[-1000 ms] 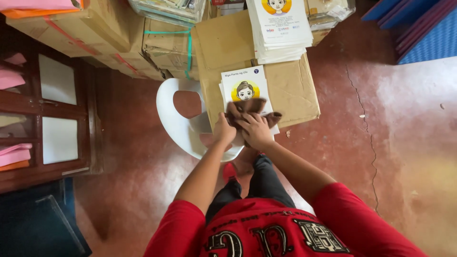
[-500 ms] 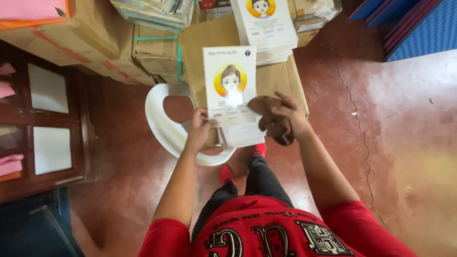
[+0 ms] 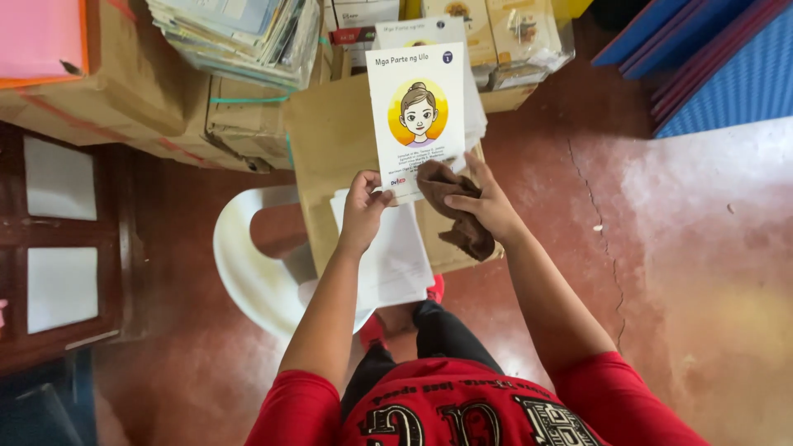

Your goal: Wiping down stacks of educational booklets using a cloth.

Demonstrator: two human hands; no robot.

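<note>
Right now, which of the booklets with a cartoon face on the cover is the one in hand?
The booklet held up at its lower corner by the left hand, with a brown cloth against it; the others lie stacked on the boxes behind.

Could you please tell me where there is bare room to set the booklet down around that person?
Bare red concrete floor lies right of the right hand holding the brown cloth, bordered by blue panels. The left hand grips the white illustrated booklet. Ahead and left, cardboard boxes and paper stacks crowd.
</note>
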